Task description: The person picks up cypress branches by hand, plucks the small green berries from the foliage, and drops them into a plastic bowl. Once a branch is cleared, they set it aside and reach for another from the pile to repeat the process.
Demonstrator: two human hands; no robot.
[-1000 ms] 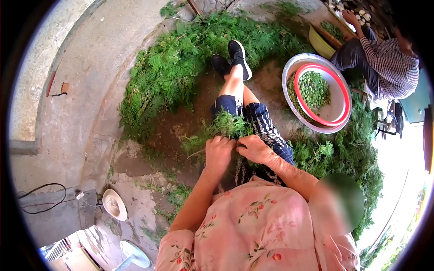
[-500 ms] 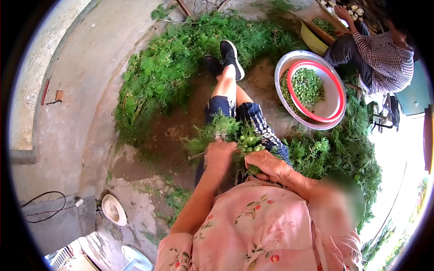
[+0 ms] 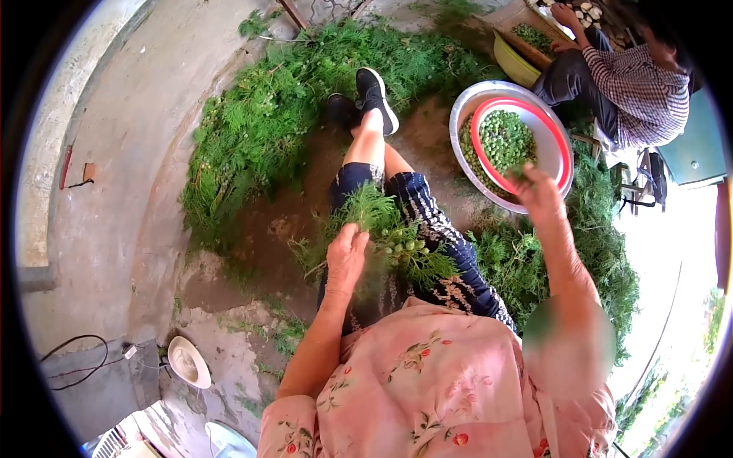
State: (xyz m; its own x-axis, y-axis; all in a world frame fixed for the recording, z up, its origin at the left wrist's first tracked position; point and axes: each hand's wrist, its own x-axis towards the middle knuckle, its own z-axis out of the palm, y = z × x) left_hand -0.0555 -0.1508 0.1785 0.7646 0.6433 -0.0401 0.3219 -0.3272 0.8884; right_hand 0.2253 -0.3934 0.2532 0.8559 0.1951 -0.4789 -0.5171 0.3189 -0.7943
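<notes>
Bright daylight is washing out the right side, edges are bending round, and the right hand (image 3: 537, 191) is blurring.

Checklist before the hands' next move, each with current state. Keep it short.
1. Left hand has a grip on the leafy sprig: ok, held above the lap.
2. Sprig stripped of its round green fruit: not ok, several show on it.
3. Right hand at the red-rimmed bowl: ok, over its near edge.
4. Right fingers empty: cannot tell, blurred, with some green at the tips.
5. Bowl sits inside the metal basin: ok, though fruit also lies in the basin outside it.
6. Co-worker out of the way: ok, hands beyond the basin.
</notes>
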